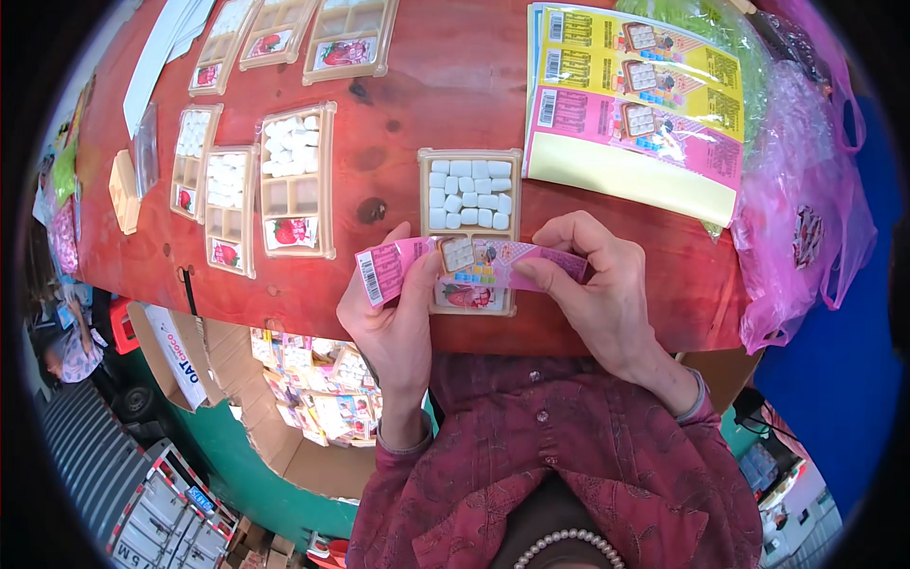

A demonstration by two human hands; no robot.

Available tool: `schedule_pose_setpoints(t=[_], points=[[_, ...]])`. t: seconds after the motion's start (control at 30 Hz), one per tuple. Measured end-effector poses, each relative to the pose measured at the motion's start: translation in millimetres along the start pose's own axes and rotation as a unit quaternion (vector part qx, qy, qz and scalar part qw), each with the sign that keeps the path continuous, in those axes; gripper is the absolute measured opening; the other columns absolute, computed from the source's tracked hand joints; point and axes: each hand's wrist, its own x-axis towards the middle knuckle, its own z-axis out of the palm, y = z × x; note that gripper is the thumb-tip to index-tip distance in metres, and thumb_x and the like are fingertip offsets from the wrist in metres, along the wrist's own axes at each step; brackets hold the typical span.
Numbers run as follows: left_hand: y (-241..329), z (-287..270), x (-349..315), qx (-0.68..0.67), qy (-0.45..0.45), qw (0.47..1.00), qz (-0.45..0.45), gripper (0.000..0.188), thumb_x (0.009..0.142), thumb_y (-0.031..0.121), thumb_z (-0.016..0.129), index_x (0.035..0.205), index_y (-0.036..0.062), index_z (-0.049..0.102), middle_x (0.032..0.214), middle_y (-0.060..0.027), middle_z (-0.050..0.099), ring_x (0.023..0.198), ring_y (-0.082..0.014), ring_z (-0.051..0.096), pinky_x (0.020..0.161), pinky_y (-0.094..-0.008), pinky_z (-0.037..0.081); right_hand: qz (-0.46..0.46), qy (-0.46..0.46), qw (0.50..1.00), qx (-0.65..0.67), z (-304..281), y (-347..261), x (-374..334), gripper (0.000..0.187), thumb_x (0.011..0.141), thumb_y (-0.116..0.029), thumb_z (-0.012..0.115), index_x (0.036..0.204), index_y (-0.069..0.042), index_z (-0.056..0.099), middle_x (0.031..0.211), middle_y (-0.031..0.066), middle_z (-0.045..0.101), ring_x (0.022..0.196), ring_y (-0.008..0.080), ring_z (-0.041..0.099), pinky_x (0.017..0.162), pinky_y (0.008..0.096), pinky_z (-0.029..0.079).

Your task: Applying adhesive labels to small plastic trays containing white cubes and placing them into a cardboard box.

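A pink printed label strip (512, 260) is stretched between my two hands over the lower half of a beige compartment tray (426, 190). My left hand (391, 308) pinches its left part, with the thumb on top. At the other end, my right hand (607, 284) grips the strip between thumb and fingers. White marshmallow-like pieces (470, 194) fill the tray's upper compartment. Below the strip, a small sachet with a strawberry picture (471, 298) shows in the bottom compartment. The strip hides the tray's middle part.
Several similar filled trays (325, 180) stand at the left on the red table (398, 104). Yellow and pink label sheets (630, 171) lie at the far right, beside a pink plastic bag (796, 199). Below the table's left edge, a cardboard box (322, 469) holds many packs.
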Motion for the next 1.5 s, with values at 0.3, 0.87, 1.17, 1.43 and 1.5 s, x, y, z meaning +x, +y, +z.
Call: schedule_pose_setpoints(t=[0.3,0.87,1.17,1.43,1.5], points=[[-6.3,2.1,5.9,0.096,-0.011,0.993,0.074,0.008,0.081,-0.003,0.064,0.088,-0.0080,0.063,0.075,-0.0072,0.064,0.072,-0.0103,0.059,0.087,-0.0366,0.048,0.007,0.001,0.999,-0.032,4.8,3.3,8.5,0.014,0.078,-0.004,0.069,0.083,0.001,0.057,0.065,0.0018,0.058,0.061,0.0036,0.052,0.055,0.0204,0.043],[-0.5,-11.8,-26.0,0.214,0.042,0.976,0.016,0.013,0.075,-0.001,0.070,0.086,-0.0058,0.065,0.076,-0.0103,0.064,0.066,-0.0137,0.062,0.061,-0.0249,0.048,0.006,-0.066,0.994,-0.092,7.7,7.4,5.5,0.018,0.078,-0.008,0.071,0.083,0.002,0.056,0.064,0.0102,0.061,0.060,0.0076,0.057,0.053,0.0238,0.046],[-21.9,-47.5,-92.5,0.014,0.131,0.954,-0.268,0.026,0.074,-0.001,0.070,0.098,-0.0044,0.063,0.088,-0.0104,0.067,0.080,-0.0150,0.063,0.075,-0.0283,0.049,-0.028,-0.215,0.965,-0.145,16.7,7.1,-14.1,0.024,0.080,-0.014,0.069,0.091,0.000,0.051,0.073,0.0165,0.062,0.071,0.0278,0.067,0.057,0.0332,0.052],[-40.4,-46.6,-103.2,-0.341,0.073,0.901,-0.258,0.051,0.078,0.001,0.063,0.124,-0.0034,0.043,0.120,-0.0161,0.055,0.110,-0.0269,0.054,0.098,-0.0416,0.042,-0.122,-0.118,0.960,-0.222,26.2,3.2,-19.9,0.030,0.073,-0.016,0.074,0.088,-0.002,0.053,0.070,0.0104,0.059,0.062,0.0262,0.061,0.054,0.0341,0.048],[-32.5,-46.0,-102.8,-0.337,0.089,0.905,-0.244,0.050,0.075,-0.004,0.061,0.123,-0.0050,0.044,0.118,-0.0169,0.056,0.109,-0.0271,0.055,0.097,-0.0411,0.042,-0.191,-0.040,0.954,-0.227,31.1,2.4,-21.0,0.032,0.069,-0.017,0.076,0.086,-0.002,0.054,0.070,0.0084,0.057,0.063,0.0261,0.058,0.054,0.0338,0.047]])
